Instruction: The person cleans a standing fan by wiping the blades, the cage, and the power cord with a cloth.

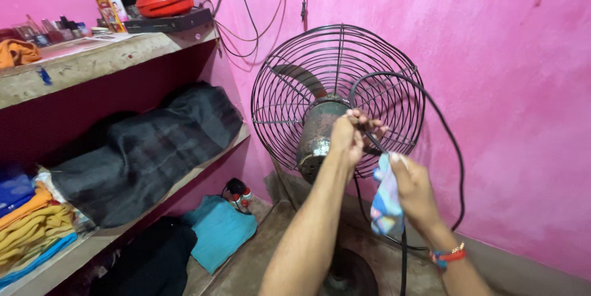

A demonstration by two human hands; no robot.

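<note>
Both hands are raised behind the fan [337, 102]: left hand [348, 136] pinching its cord [452, 148], right hand [414, 188] clutching a cloth [386, 200].

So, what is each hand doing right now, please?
Left hand: closed, pinching the black cable by the fan.
Right hand: closed, holding a cloth around the cable.
</note>
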